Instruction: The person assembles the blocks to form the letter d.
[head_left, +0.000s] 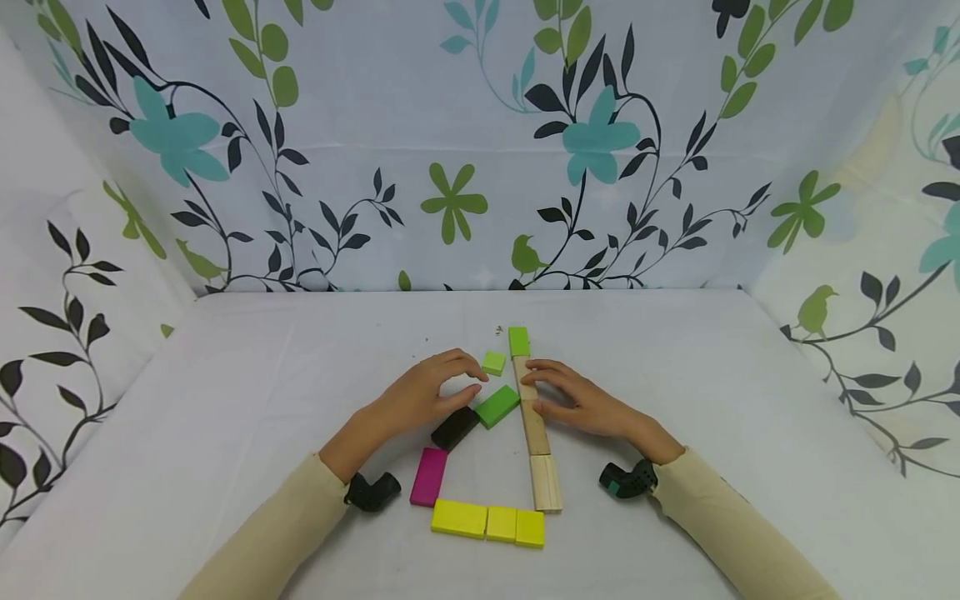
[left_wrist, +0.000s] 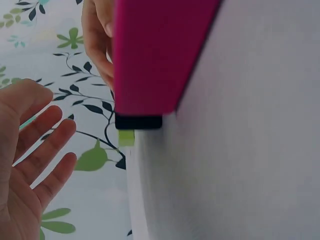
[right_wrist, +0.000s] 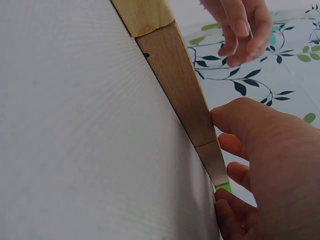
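Observation:
My left hand hovers with loosely bent fingers, nothing between them, beside a small light green block and a longer green block. The right hand touches the right side of a row of wooden blocks with thumb and fingertips. A bright green block caps the row's far end. From the green block, a black block and a magenta block run down to the left. Yellow blocks line the near side. In the left wrist view, the magenta block looms close.
A white cloth covers the table. Behind it hangs a leaf-patterned curtain, and similar cloth stands at both sides. Black wrist devices sit under both forearms.

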